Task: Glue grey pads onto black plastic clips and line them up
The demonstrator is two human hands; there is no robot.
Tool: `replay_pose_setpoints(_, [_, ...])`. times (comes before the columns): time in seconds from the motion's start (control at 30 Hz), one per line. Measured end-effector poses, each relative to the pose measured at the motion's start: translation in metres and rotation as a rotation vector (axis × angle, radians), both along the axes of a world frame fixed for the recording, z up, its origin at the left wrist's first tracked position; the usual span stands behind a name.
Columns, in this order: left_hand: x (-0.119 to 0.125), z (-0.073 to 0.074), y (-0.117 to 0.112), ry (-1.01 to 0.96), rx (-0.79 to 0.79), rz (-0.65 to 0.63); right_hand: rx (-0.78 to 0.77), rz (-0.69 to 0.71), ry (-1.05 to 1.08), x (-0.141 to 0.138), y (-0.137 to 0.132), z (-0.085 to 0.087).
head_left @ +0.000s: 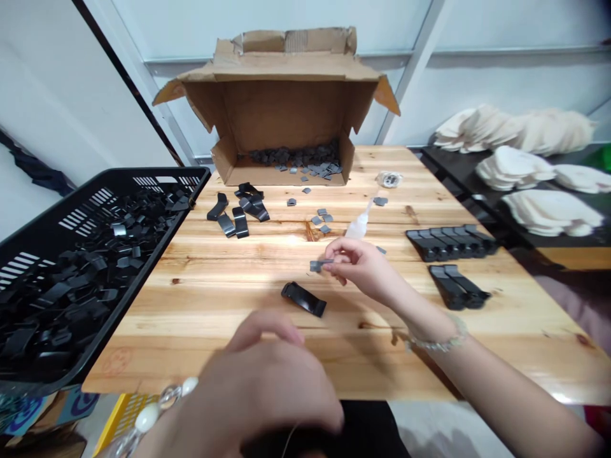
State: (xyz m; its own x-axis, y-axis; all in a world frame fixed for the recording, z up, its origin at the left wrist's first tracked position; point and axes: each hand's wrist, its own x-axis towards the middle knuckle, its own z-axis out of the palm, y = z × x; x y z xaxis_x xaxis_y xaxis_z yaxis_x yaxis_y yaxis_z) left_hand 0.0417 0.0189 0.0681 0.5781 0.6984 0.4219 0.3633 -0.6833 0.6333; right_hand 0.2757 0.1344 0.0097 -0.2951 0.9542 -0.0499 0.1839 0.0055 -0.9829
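My right hand is over the middle of the table, its thumb and fingers pinched on a small grey square pad. A similar grey pad shows just beside the fingertips. In front of that hand a curved black clip-like piece lies on the wood. My left hand, smeared by motion, is near the table's front edge, close to the camera; its fingers curl, and whether it holds anything is hidden. A white squeeze bottle with a thin nozzle lies just behind my right hand.
A black crate of black pieces stands left. An open cardboard box holding grey pads is at the back. Several loose black pieces lie left, and rows of black pieces right. White stacked pieces sit on a dark surface.
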Motion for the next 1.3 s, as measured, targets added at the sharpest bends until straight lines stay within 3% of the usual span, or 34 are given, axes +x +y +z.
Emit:
replay_pose_setpoints(0.07, [0.012, -0.001, 0.016, -0.019, 0.064, -0.020, 0.022, 0.030, 0.083, 0.001, -0.005, 0.010])
replay_pose_setpoints(0.2, [0.029, -0.017, 0.056, 0.107, -0.051, 0.202, 0.145, 0.109, 0.161, 0.005, -0.012, 0.010])
replay_pose_setpoints(0.4, [0.039, -0.040, 0.087, 0.223, -0.179, 0.071, 0.116, 0.123, 0.305, 0.007, -0.017, -0.009])
replay_pose_setpoints(0.6, [0.045, -0.050, 0.089, 0.011, -0.529, 0.078, 0.017, 0.124, 0.327, 0.006, -0.023, -0.014])
replay_pose_setpoints(0.73, [0.042, -0.056, 0.088, -0.110, -0.688, 0.082, -0.110, 0.056, 0.411, 0.005, -0.027, -0.011])
replay_pose_setpoints(0.9, [0.040, -0.059, 0.086, -0.246, -0.890, 0.092, -0.216, 0.077, 0.473, 0.005, -0.028, -0.009])
replay_pose_setpoints(1.3, [0.038, -0.053, 0.084, -0.364, -1.027, 0.095, -0.402, 0.085, 0.488, 0.001, -0.031, -0.012])
